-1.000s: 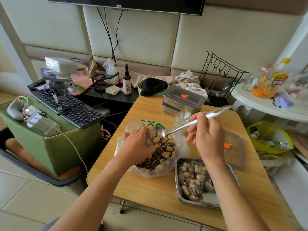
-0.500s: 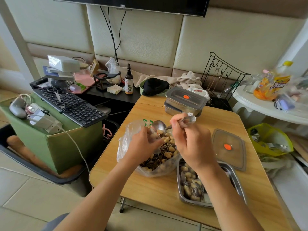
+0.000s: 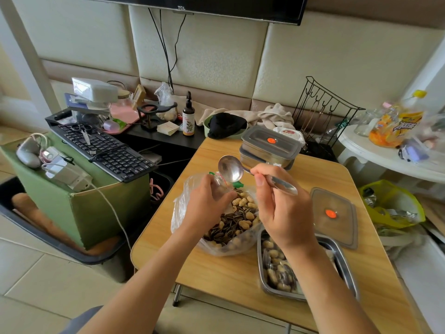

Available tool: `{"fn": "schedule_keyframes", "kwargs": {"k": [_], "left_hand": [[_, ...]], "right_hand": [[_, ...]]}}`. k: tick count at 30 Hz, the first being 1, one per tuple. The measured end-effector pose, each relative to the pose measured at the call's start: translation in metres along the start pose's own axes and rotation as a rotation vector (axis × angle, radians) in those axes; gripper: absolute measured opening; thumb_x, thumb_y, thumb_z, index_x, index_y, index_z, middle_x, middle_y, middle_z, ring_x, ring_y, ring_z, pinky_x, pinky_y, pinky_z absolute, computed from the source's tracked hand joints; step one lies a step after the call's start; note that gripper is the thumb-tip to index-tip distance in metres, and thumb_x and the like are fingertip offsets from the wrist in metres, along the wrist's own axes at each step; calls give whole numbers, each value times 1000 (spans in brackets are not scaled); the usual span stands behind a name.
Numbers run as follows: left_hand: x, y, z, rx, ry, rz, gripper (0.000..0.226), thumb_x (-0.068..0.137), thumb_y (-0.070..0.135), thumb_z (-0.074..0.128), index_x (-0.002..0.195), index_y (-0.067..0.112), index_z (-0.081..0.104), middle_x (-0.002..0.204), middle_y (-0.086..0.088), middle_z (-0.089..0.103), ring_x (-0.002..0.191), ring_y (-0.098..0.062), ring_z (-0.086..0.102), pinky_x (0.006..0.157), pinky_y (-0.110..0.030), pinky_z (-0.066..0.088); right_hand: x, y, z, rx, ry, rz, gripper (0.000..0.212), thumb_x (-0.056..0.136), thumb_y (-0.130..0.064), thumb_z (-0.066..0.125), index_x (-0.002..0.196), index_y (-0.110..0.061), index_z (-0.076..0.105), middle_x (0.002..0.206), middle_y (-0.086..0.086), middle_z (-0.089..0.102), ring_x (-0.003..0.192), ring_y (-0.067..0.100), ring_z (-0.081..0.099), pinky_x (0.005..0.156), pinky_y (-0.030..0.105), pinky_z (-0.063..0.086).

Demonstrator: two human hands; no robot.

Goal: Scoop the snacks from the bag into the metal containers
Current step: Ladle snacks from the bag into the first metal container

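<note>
"So, from the left: what has the person's left hand (image 3: 207, 206) got?" the first asks.

"It grips the far-left rim of the clear plastic bag (image 3: 179, 214), fingers curled over the plastic, holding the mouth open on the wooden table (image 3: 216, 273)," the second answers.

"And the snacks?"

"The snacks (image 3: 237, 219) lie heaped in the bag between the two hands, pale nuts on the far side and dark striped seeds nearer. They look small and loose, so they would likely roll off a tilted spoon."

"Where is the spoon?"

"The spoon (image 3: 230, 168) hangs above the bag's far edge, apart from the heap. Its bowl is empty and turned toward the camera. Its long axis runs from the bowl at the far left to the handle end at the near right. The heap lies below the bowl and nearer the person, so the dip looks like a short drop toward the body."

"The right hand?"

"The right hand (image 3: 284, 213) pinches the handle between thumb and curled fingers, just right of the bag. It is the hand that does the scooping, and the left only steadies."

"And the target?"

"The open metal container (image 3: 281, 295) stands just beside the bag's near-right side, under the right wrist. A shallow layer of nuts and seeds lies in it. Its lid (image 3: 333, 215) lies flat farther right. Two closed containers (image 3: 269, 145) are stacked at the table's far edge."
</note>
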State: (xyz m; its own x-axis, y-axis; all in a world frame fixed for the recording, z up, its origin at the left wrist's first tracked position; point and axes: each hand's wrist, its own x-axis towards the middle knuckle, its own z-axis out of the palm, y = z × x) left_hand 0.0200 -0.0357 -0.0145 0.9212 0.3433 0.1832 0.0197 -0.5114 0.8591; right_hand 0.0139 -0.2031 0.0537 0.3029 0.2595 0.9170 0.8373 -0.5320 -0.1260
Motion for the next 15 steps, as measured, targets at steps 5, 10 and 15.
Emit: {"fn": "schedule_keyframes", "kwargs": {"k": [5, 10, 15], "left_hand": [[0, -1, -1, -36, -16, 7, 37, 87, 39, 80, 99, 16, 54, 86, 2, 67, 74, -16, 67, 62, -24, 56], [-3, 3, -4, 25, -44, -11, 37, 89, 39, 78, 101, 14, 53, 81, 6, 58, 66, -10, 52, 55, -15, 43], [-2, 2, -15, 64, -11, 3, 37, 90, 38, 77, 105, 14, 54, 88, 0, 63, 75, -17, 60, 60, -26, 48]], "right_hand": [[-1, 4, 0, 10, 3, 35, 35, 107, -11, 46, 89, 5, 71, 93, 7, 74, 69, 0, 49, 67, -2, 35], [-3, 12, -2, 94, -15, 135, 34, 107, -14, 46, 93, 1, 72, 81, -9, 66, 54, 8, 59, 53, 18, 48], [-6, 29, -7, 218, 25, 455, 30, 111, -19, 42, 100, -10, 68, 68, -3, 65, 52, 9, 65, 48, 21, 52]]}}
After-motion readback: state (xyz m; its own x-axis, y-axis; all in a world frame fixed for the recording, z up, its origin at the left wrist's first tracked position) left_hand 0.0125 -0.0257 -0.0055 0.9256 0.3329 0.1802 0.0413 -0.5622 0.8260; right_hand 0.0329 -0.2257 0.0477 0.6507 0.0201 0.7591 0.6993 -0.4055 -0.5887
